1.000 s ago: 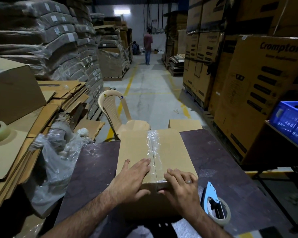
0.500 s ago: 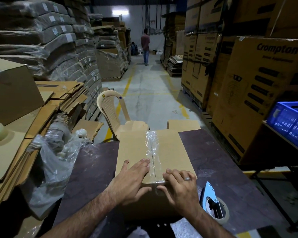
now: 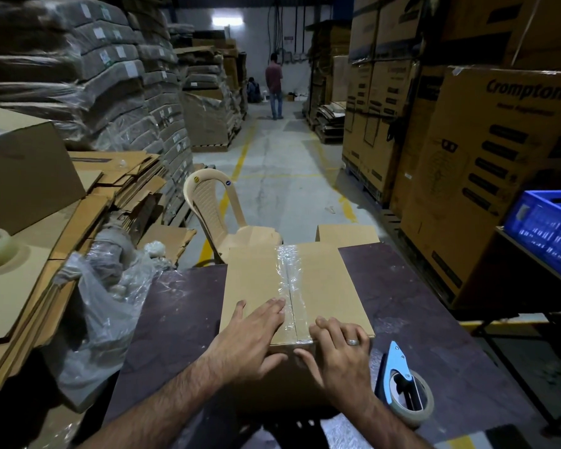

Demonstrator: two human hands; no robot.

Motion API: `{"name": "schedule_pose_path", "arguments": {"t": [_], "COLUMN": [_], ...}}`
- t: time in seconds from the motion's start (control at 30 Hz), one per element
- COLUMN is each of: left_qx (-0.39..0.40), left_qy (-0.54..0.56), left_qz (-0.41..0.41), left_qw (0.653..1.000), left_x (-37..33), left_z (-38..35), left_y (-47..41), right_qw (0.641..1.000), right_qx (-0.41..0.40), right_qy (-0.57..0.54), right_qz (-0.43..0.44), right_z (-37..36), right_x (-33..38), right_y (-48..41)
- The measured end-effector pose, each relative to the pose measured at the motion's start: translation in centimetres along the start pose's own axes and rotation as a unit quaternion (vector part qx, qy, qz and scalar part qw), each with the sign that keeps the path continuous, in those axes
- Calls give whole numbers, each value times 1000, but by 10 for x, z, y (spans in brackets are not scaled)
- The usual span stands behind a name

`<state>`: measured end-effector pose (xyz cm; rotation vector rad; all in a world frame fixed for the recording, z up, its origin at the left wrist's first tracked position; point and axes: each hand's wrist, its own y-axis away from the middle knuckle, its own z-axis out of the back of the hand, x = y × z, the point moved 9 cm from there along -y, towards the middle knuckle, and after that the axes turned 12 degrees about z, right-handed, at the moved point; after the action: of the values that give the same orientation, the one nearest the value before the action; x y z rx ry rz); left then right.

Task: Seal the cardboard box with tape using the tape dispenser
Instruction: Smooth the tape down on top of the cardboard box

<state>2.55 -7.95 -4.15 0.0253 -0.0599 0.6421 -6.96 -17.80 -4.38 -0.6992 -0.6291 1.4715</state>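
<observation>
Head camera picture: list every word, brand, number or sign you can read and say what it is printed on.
"Crompton": large carton at right, near its top.
Smaller line under it and the dark label bars below: blurred, unreadable.
White print on the blue crate: too small.
White labels on the wrapped stacks at left: unreadable.
Stickers on the plastic chair: unreadable.

Dim warehouse aisle — concrete floor (image 3: 282, 176) with yellow lines, stacked cartons (image 3: 486, 176) right, wrapped bundles (image 3: 88, 76) left — one ceiling light (image 3: 227, 21).

Matt cardboard box (image 3: 256, 280), glossy tape (image 3: 290, 280)
</observation>
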Motion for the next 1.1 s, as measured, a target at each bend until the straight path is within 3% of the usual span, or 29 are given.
{"name": "schedule_pose_path", "arguments": {"t": [0.33,0.53,0.67,0.83,1.1], "left_qx": [44,51,53,43,48], "left_qy": [-32,-35,-40,-30,-37], "left_qz": [7,8,8,8,7], "left_qw": [998,998,998,999,998], "left_x": [0,1,1,1,2], "left_z": [-2,-2,-3,-2,-3], "left_y": [-2,-3,-2,-2,-2], "right_qw": [999,1000,1000,1000,1000], "right_qx": [37,-6,-12,11,-21], "right_qy": [12,-6,-1,19,5], "right_qz": [20,28,-6,10,13], "right_z": [-10,8,1,-10,5], "right_x": [-1,-1,0,1,1], "right_y": [4,-13,-1,6,-9]}}
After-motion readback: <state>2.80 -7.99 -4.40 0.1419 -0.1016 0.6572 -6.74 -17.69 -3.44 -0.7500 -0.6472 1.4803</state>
